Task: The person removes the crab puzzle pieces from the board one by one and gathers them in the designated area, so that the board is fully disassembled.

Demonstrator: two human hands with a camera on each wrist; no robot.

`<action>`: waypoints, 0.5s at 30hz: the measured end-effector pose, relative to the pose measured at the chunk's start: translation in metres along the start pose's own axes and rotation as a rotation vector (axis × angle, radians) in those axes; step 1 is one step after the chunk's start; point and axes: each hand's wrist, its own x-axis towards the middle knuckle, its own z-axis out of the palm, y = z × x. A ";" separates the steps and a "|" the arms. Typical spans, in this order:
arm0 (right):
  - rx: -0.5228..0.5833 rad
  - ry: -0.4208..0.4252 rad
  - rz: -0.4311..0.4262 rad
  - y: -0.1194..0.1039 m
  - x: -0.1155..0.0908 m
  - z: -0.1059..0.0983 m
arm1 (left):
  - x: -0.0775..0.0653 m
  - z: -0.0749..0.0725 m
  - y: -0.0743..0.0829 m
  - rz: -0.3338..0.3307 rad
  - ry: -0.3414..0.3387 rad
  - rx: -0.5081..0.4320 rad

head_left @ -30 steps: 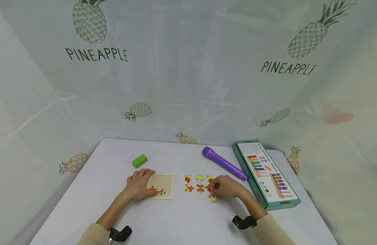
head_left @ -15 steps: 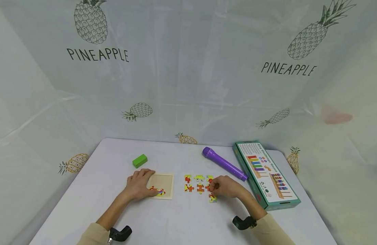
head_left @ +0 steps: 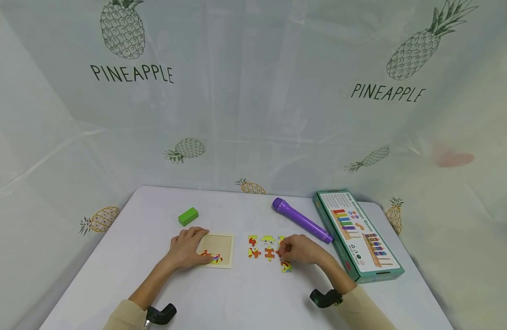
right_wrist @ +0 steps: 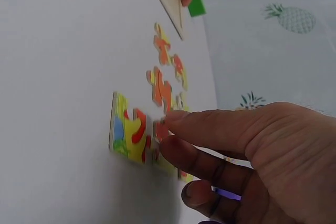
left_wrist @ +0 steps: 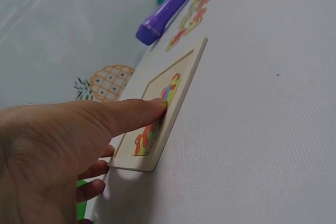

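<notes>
My left hand [head_left: 186,249] holds the left side of a square wooden puzzle tray [head_left: 218,241]. In the left wrist view, its thumb presses on colourful puzzle pieces [left_wrist: 172,88] set along the tray's near edge, while the fingers bend at the left side. My right hand [head_left: 301,250] pinches a red puzzle piece [right_wrist: 159,128] between thumb and forefinger, low over the table; much of that piece is hidden. Just nearer lies a yellow corner piece [right_wrist: 121,132] with blue and green on it. Several loose red and yellow pieces [head_left: 269,253] lie in rows to the left.
Behind the tray stands a green block [head_left: 188,217]. A purple microphone-shaped tube [head_left: 302,221] lies slantwise behind the right hand, beside a flat green game box [head_left: 359,236]. A pineapple-print sheet [head_left: 253,114] hangs behind the white table [head_left: 237,300].
My right hand has shifted slightly up and left, away from the corner piece, with the pinched piece. My left hand and the tray have stayed in place.
</notes>
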 end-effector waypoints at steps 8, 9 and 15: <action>-0.019 -0.006 -0.055 -0.017 0.020 0.016 | -0.002 0.000 -0.002 0.004 -0.005 -0.017; -0.022 -0.005 -0.065 -0.021 0.024 0.018 | -0.002 0.000 -0.002 0.007 -0.004 -0.025; -0.029 -0.006 -0.110 -0.048 0.046 0.034 | -0.002 0.000 -0.007 0.037 -0.012 -0.028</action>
